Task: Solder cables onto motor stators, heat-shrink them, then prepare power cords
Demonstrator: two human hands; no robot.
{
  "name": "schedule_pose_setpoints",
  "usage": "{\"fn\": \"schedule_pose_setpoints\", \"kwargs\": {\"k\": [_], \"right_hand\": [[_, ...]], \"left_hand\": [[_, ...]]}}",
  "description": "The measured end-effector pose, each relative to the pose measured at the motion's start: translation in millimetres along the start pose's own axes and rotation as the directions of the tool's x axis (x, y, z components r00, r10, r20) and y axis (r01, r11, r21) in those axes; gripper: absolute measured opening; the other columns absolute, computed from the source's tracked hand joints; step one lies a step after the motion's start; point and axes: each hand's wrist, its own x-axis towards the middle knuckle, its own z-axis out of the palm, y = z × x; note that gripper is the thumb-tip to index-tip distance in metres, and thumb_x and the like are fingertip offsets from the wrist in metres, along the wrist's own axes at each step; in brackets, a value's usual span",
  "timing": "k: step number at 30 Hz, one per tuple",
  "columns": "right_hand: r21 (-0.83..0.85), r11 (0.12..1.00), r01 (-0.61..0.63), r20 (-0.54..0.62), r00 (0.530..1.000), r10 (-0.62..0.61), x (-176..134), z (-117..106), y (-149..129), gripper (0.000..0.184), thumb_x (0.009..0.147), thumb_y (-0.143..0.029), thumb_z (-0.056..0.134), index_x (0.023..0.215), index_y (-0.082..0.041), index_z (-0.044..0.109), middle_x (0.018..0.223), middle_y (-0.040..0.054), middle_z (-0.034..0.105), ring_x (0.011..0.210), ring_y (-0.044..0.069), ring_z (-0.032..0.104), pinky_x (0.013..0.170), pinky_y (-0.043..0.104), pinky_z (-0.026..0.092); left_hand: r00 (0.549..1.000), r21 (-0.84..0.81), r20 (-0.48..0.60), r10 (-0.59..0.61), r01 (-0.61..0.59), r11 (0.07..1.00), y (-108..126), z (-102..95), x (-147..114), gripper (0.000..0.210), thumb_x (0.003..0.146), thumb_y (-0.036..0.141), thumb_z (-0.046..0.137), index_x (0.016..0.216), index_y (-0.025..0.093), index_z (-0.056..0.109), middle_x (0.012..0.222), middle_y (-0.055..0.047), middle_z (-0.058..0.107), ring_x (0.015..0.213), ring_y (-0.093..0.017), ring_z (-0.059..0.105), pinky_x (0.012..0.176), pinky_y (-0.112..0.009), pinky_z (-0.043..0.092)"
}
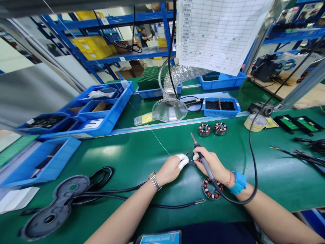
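Observation:
My right hand (209, 162) is closed around a soldering iron (207, 166), its tip pointing up and away to the left. White covers wrap some fingertips on both hands. Opposite it, my left hand (172, 167) pinches a black cable (127, 188) that runs beneath my wrist; a short dark end pokes out at the fingertips. Thin solder wire (158, 140) slants down to the left hand. Below the right hand lies a copper-wound stator (212, 188). A second cable with bare coloured leads (199, 201) rests nearer me. Both cables lead from a grey figure-eight housing (54, 206).
Two more stators (204, 129) stand ahead on the green bench. Behind them are a clear extraction hood (170, 110) and a blue bin of black parts (221, 112). Blue trays (109, 115) line the left. A round tin (255, 122) and loose cables (304, 157) lie right.

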Motion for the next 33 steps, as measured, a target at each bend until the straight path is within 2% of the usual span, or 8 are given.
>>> {"fn": "schedule_pose_setpoints", "kwargs": {"k": [7,11,14,18,33], "right_hand": [[0.021,1.0,-0.007,-0.004,1.0,0.007,0.5,0.7,1.5,0.034,0.073,-0.007,0.051,0.103,-0.02,0.044,0.073,-0.0019,0.056,0.061,0.009,0.054,0.06,0.019,0.042],[0.038,0.999,-0.015,0.008,1.0,0.015,-0.1,0.3,2.7,0.037,0.073,-0.008,0.051,0.106,-0.021,0.043,0.075,-0.0016,0.057,0.062,0.009,0.054,0.061,0.019,0.042],[0.072,0.997,-0.034,0.021,0.999,0.033,-0.4,1.2,2.8,0.039,0.074,-0.011,0.053,0.109,-0.022,0.041,0.076,-0.0016,0.057,0.061,0.009,0.054,0.061,0.019,0.043],[0.071,0.996,-0.047,0.017,0.999,0.046,0.9,3.6,1.8,0.036,0.075,-0.015,0.053,0.109,-0.021,0.041,0.074,-0.0021,0.056,0.059,0.009,0.052,0.06,0.02,0.042],[0.075,0.995,-0.073,-0.005,0.997,0.073,4.5,0.6,-4.5,0.031,0.075,-0.012,0.05,0.103,-0.02,0.043,0.071,-0.0031,0.055,0.057,0.008,0.052,0.057,0.019,0.041]], "left_hand": [[1.0,-0.049,-0.003,-0.015,0.014,0.999,3.5,1.6,2.9,0.028,0.089,0.03,0.039,0.079,0.015,0.061,0.079,-0.003,0.064,0.071,-0.015,0.056,0.065,-0.023,0.042],[0.999,-0.143,-0.032,-0.021,0.017,0.99,4.1,0.3,1.3,0.02,0.085,0.029,0.047,0.087,0.016,0.062,0.087,-0.003,0.066,0.077,-0.015,0.059,0.072,-0.024,0.044],[0.997,-0.172,-0.056,-0.051,0.041,0.984,3.5,-0.1,-0.6,0.016,0.083,0.026,0.05,0.086,0.016,0.062,0.084,-0.002,0.066,0.075,-0.015,0.059,0.071,-0.024,0.045],[0.995,-0.184,-0.08,-0.055,0.039,0.982,3.1,2.8,-0.7,0.018,0.084,0.027,0.049,0.082,0.015,0.064,0.083,-0.003,0.067,0.075,-0.015,0.06,0.071,-0.024,0.046],[0.993,-0.256,-0.078,-0.085,0.063,0.965,3.5,2.1,-2.0,0.021,0.08,0.02,0.053,0.096,0.017,0.067,0.093,-0.005,0.068,0.083,-0.017,0.062,0.078,-0.027,0.049]]}}
